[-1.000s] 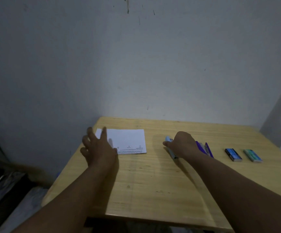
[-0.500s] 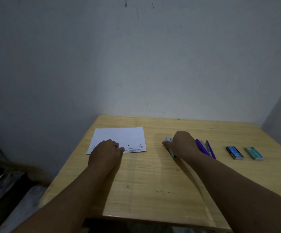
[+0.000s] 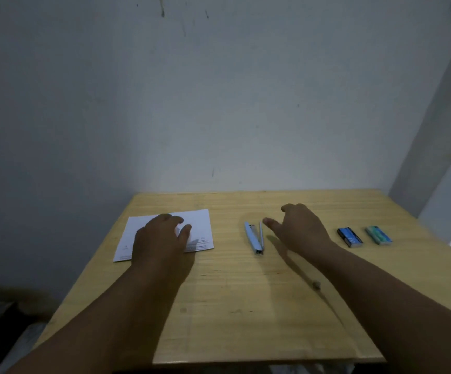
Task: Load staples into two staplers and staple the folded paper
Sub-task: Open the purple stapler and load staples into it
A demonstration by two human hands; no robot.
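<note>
The left hand (image 3: 162,240) lies flat, pinning the folded paper (image 3: 165,233). The right hand (image 3: 298,228), relaxed and empty, hovers beside the light-blue stapler (image 3: 254,238), which lies opened. Fetch a staple box (image 3: 349,237) next, keeping the strip straight.

Bare table (image 3: 246,306) nearside; light-blue stapler (image 3: 254,238) between paper (image 3: 143,228) and boxes (image 3: 349,237).

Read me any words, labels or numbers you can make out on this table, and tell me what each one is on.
Nothing here is legible.
White paper under the left hand: lines of small print along its near edge and a small round mark, too small to read.
Dark blue box: pale marking, blurred.
Teal box: pale marking, blurred.
Light blue stapler beside the right hand: no visible text.
</note>
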